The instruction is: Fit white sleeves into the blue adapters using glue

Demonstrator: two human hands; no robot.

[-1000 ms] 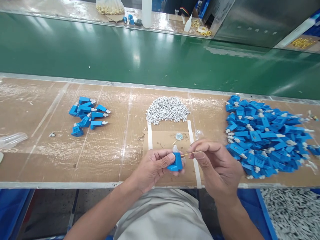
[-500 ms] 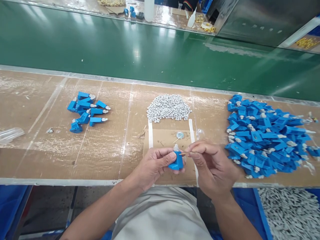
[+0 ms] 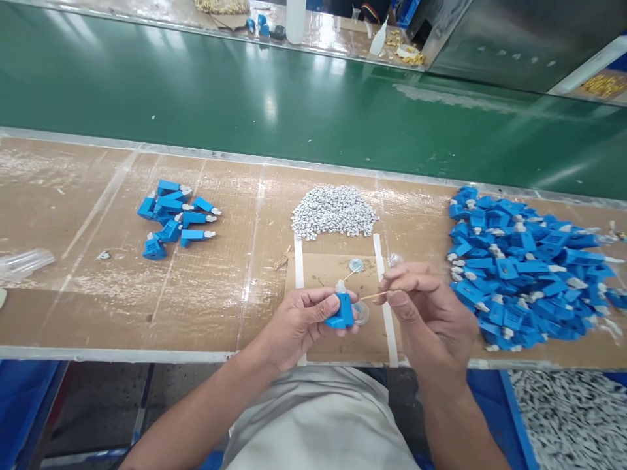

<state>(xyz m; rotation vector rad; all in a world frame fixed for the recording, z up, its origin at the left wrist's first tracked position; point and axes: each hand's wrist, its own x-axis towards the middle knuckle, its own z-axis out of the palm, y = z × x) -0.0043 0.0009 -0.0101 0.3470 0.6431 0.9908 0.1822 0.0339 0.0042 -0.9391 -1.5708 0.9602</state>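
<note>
A blue, angular plastic piece with a whitish nozzle-like tip (image 3: 343,311) is held near the front edge of the brown, cardboard-covered bench (image 3: 235,281), its tip pointing away from the person. The likeliest trouble here is a misplaced touch: the thin straw-coloured stick (image 3: 376,296) is pinched toward its outer end, so a small tremor of the right hand (image 3: 431,320) could swing its point onto the wrong part of the blue piece. If the stick carries something wet, which is too small to tell, that could smear the outer face or the fingers below. A loose left grip might also let the piece turn under a push.

The blue piece sits between the thumb and fingers of the left hand (image 3: 306,323): the thumb presses its left side, and fingertips show beneath its near end. The right thumb and forefinger are closed narrowly on the stick, whose point ends just beside the piece's right side; whether they touch I cannot tell.

A clear, round plastic container (image 3: 363,312) shows just right of the piece, partly hidden by it; a knock there seems possible. Beyond lies a small pale-blue disc (image 3: 356,264), then a heap of tiny grey-white pieces (image 3: 334,210). A large pile of blue pieces (image 3: 526,267) lies to the right.
</note>
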